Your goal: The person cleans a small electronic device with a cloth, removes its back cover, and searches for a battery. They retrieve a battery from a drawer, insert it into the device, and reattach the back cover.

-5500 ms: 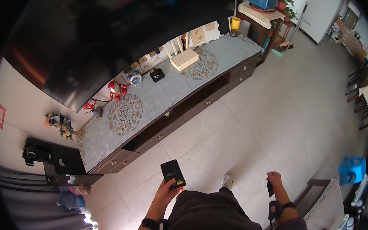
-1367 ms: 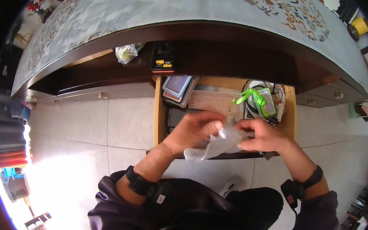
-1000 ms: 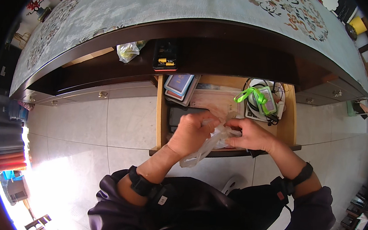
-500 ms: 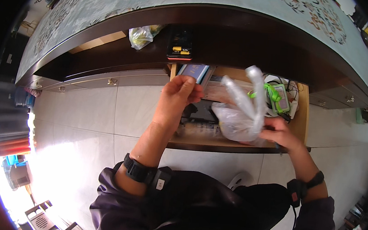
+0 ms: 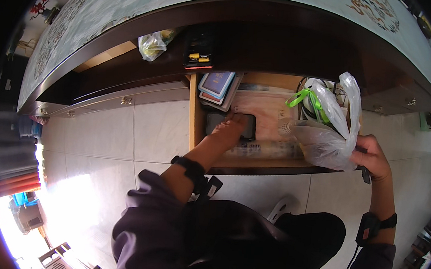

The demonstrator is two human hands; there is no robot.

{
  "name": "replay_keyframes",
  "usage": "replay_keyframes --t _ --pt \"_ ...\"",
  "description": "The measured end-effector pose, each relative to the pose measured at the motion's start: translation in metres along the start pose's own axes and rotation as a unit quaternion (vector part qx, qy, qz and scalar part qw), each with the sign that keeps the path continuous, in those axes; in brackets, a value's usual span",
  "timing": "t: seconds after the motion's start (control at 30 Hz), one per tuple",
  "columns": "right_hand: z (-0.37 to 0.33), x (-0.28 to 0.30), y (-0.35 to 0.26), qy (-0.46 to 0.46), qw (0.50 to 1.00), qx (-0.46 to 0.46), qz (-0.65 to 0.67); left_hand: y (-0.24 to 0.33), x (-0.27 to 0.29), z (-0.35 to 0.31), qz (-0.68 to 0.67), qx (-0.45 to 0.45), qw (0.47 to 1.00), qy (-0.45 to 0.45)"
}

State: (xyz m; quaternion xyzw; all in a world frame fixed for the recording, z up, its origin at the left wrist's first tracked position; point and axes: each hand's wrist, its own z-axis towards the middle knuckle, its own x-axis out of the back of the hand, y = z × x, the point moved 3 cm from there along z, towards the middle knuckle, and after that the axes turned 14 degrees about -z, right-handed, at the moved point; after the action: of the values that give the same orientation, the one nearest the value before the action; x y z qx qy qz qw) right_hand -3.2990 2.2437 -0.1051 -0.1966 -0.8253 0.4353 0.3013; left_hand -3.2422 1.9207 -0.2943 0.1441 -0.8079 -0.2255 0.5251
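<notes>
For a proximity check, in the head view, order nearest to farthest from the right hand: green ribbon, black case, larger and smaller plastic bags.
1. Larger plastic bag: in the right hand.
2. Green ribbon: right side of drawer.
3. Black case: shelf, left of centre.
4. Smaller plastic bag: shelf, farther left.

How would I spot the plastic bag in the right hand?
Look for the wooden drawer pulled out below the dark shelf. At its right end, the right hand holds the plastic bag. It is pale and see-through with two long strips, unlike the bright green ribbon beside it.
</notes>
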Motion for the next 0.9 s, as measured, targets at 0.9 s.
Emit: replay_keyframes --t 0.9 --pt "0.011 0.022 0.111 0.209 0.954 0.013 -0.212 0.097 0.036 0.021 -0.150 -0.110 0.959 0.213"
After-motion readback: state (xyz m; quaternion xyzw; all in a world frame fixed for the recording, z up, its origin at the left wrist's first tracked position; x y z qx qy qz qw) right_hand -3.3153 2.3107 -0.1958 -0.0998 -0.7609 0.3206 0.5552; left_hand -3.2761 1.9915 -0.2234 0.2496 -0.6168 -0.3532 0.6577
